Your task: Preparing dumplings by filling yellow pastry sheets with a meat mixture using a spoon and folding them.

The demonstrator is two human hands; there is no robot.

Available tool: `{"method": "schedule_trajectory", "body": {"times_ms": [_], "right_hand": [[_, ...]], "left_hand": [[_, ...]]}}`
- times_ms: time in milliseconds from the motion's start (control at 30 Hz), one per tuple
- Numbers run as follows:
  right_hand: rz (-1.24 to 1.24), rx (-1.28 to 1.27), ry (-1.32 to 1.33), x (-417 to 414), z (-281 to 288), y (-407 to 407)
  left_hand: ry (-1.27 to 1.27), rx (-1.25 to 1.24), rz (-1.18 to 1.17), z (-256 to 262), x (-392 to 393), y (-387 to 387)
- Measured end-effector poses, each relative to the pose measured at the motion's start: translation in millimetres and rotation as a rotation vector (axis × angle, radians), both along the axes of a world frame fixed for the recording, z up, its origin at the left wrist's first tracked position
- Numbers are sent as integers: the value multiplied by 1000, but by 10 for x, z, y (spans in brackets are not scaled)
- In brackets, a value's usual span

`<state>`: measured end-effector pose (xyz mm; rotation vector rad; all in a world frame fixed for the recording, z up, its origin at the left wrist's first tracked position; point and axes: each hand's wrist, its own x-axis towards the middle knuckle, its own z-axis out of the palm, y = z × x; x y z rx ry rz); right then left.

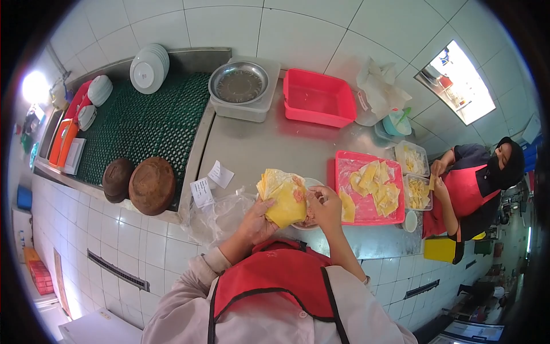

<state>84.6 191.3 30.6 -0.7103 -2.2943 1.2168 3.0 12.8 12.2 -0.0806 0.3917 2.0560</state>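
Observation:
My left hand [259, 220] grips a thick stack of yellow dough wrappers [281, 204] above the steel counter. Small smears of pink minced filling [298, 189] lie on the top wrapper, along its right side. My right hand [327, 208] is bent at that side with thumb and fingers close together; whether it pinches anything is hard to see. Beneath both hands sits a white bowl [315, 182], partly covered, with pink minced meat [308, 220] in it. Just right of my right hand, a pink tray [359, 218] carries folded yellow pieces [371, 180] dusted with flour.
Crumpled clear plastic [227, 210] and paper labels [221, 173] lie to the left. Behind are a steel dish on a scale [240, 84] and a pink bin [318, 96]. Tubs of yellow strips [417, 193] stand by a co-worker [464, 185]. Clay bowls [152, 185] rest on green matting.

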Motion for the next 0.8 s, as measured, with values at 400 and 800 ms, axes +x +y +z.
{"method": "schedule_trajectory", "body": {"times_ms": [400, 800], "right_hand": [[61, 364, -36, 73, 144, -118], [64, 50, -44, 66, 209, -160]], "left_hand": [[-12, -11, -7, -61, 16, 14], [74, -9, -21, -121, 40, 65]]}}
